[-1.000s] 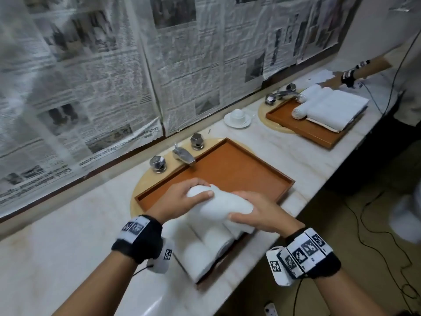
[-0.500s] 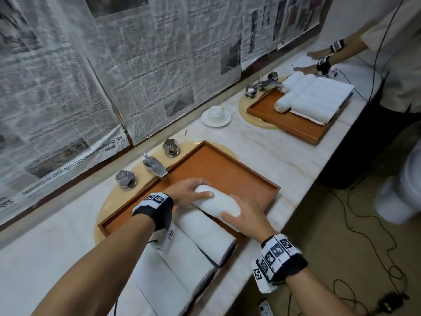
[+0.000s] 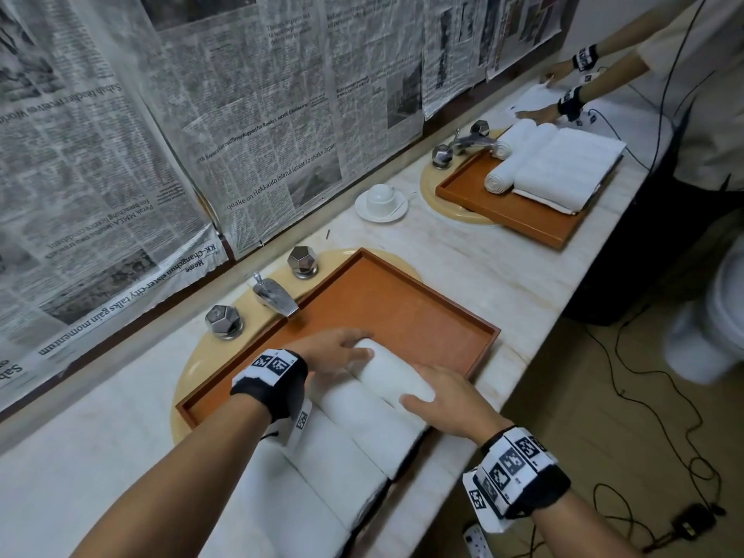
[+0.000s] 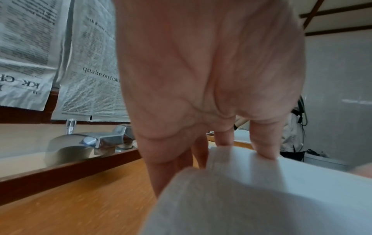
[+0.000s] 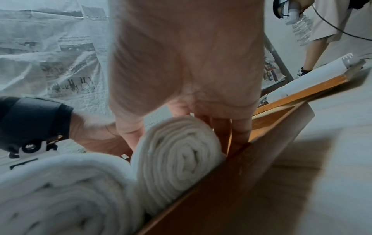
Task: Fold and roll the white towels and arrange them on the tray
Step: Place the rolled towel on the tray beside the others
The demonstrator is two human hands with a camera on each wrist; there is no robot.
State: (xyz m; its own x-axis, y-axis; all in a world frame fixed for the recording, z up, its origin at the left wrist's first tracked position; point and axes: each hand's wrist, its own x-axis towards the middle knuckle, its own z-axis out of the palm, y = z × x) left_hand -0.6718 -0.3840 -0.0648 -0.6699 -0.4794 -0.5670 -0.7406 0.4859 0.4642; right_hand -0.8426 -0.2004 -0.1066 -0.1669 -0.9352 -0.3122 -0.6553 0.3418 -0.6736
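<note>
Towel roll (image 4: 261, 190) partly hides left hand (image 4: 201, 79).

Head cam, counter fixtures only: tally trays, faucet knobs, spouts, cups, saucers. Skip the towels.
Trays: 2
Faucet knobs: 4
Spouts: 2
Cups: 1
Saucers: 1
Total: 10
</note>
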